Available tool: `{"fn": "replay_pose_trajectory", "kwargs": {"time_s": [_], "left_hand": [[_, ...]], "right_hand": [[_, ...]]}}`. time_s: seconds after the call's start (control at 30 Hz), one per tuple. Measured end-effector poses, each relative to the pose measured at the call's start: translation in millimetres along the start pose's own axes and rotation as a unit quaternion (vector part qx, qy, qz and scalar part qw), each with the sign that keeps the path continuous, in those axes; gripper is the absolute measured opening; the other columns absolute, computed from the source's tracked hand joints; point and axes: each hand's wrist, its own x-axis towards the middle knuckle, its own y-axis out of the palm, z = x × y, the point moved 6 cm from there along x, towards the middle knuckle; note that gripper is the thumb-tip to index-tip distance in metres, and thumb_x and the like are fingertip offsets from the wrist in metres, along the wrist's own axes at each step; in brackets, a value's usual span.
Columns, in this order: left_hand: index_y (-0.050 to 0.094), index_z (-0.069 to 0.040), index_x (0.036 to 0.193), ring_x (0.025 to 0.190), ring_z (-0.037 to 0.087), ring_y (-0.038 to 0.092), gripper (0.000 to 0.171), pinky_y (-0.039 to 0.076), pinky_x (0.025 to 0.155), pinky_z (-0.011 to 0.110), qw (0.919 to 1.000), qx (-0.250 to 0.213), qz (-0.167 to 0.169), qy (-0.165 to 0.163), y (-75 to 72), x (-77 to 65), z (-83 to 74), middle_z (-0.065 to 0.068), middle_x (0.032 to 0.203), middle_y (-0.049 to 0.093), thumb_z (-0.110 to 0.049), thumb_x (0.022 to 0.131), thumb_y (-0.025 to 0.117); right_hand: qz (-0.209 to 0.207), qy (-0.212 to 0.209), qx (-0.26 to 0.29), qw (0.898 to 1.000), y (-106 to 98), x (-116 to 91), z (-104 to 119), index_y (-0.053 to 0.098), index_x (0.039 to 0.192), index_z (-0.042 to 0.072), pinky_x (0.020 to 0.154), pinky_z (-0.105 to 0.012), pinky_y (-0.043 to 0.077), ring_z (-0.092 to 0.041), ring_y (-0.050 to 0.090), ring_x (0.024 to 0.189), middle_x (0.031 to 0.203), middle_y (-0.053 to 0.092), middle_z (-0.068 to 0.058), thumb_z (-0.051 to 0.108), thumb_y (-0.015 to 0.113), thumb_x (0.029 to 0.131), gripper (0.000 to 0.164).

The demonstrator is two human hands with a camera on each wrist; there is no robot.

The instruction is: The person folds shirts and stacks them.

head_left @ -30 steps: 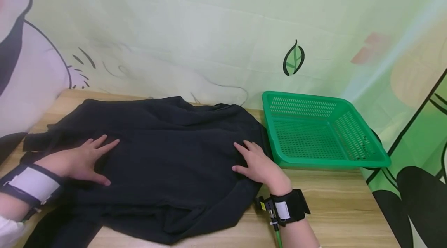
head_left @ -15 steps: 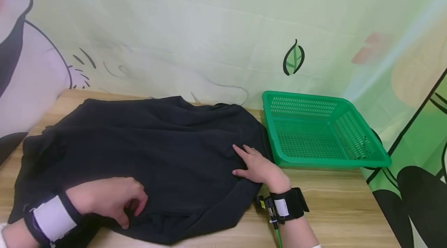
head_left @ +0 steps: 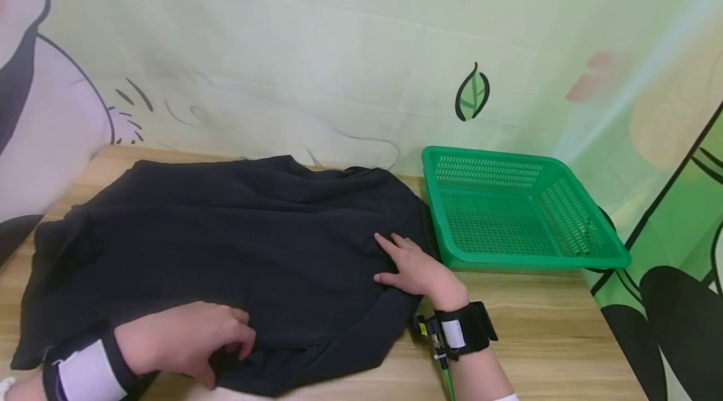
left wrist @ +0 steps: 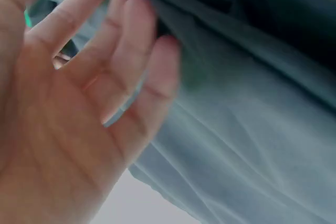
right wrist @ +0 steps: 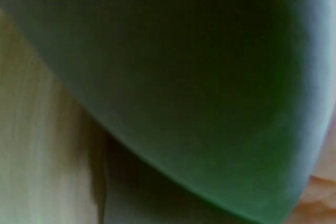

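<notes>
A black long-sleeved top [head_left: 271,244] lies spread over the wooden table, wrinkled along its far and near sides. My left hand [head_left: 194,338] is at its near edge, fingers bent over the cloth and thumb low by the hem. In the left wrist view, that hand's fingers [left wrist: 147,93] are loosely bent against dark folds; I cannot tell whether cloth is pinched, as the thumb tip is out of view. My right hand [head_left: 415,269] rests on the top's right part with spread fingers. Dark cloth [right wrist: 184,77] fills most of the right wrist view, leaving that hand mostly hidden.
A green plastic basket [head_left: 497,219] with slotted sides stands at the back right, close beside the top. Bare wooden table [head_left: 542,332] shows in front of it. A printed cloth backdrop [head_left: 282,62] rises behind the table.
My left hand has swung from the top's left part to the near edge, its spread fingers now bent. The left side of the top now lies spread nearer. My right hand has stayed put.
</notes>
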Motion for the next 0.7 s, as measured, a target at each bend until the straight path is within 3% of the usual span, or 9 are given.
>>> {"fn": "replay_pose_trajectory", "kwargs": {"time_s": [0.17, 0.3, 0.43, 0.53, 0.7], "left_hand": [[0.065, -0.030, 0.070, 0.059, -0.004, 0.042, 0.029, 0.038, 0.053, 0.016, 0.9979, 0.038, -0.044, 0.028, -2.0, 2.0, -6.9, -0.020, 0.071, 0.050, -0.006, 0.072, 0.080], [0.064, -0.028, 0.075, 0.061, -0.007, 0.045, 0.022, 0.041, 0.055, 0.015, 0.9975, -0.026, -0.037, 0.055, -11.6, -1.3, -10.7, -0.020, 0.072, 0.052, -0.011, 0.084, 0.074], [0.064, -0.028, 0.090, 0.067, -0.007, 0.052, 0.009, 0.048, 0.062, 0.015, 0.9881, -0.111, -0.040, 0.099, -33.1, -10.4, -14.4, -0.017, 0.077, 0.058, -0.022, 0.096, 0.066], [0.062, -0.030, 0.098, 0.072, -0.005, 0.057, 0.001, 0.051, 0.066, 0.017, 0.9812, -0.138, -0.065, 0.118, -50.3, -17.5, -15.5, -0.015, 0.084, 0.066, -0.031, 0.098, 0.063], [0.059, -0.033, 0.102, 0.089, 0.000, 0.061, 0.005, 0.053, 0.072, 0.020, 0.9753, -0.123, -0.142, 0.116, -74.0, -21.6, -19.1, -0.013, 0.111, 0.070, -0.037, 0.099, 0.059]], "right_hand": [[0.003, 0.002, -0.001, 1.000, 0.9, 0.8, -0.1, 0.029, 0.158, 0.015, 0.120, -0.056, 0.029, -0.043, 0.026, 0.151, 0.162, 0.027, -0.024, 0.037, 0.065, 0.096, 0.075], [0.005, 0.005, 0.000, 1.000, 0.8, 0.7, 0.5, 0.029, 0.158, 0.015, 0.120, -0.056, 0.029, -0.043, 0.025, 0.151, 0.163, 0.027, -0.023, 0.037, 0.065, 0.096, 0.075], [0.006, 0.009, 0.001, 1.000, 0.5, 0.0, 0.2, 0.028, 0.158, 0.016, 0.121, -0.057, 0.028, -0.043, 0.024, 0.152, 0.163, 0.026, -0.023, 0.037, 0.065, 0.096, 0.075], [0.006, 0.010, 0.000, 1.000, 0.5, 0.1, -0.1, 0.028, 0.158, 0.016, 0.121, -0.057, 0.028, -0.043, 0.024, 0.151, 0.163, 0.026, -0.023, 0.037, 0.065, 0.096, 0.075], [0.005, 0.009, -0.001, 1.000, 1.4, 1.1, -0.9, 0.029, 0.158, 0.015, 0.120, -0.057, 0.029, -0.044, 0.024, 0.151, 0.163, 0.026, -0.023, 0.038, 0.065, 0.096, 0.076]]}}
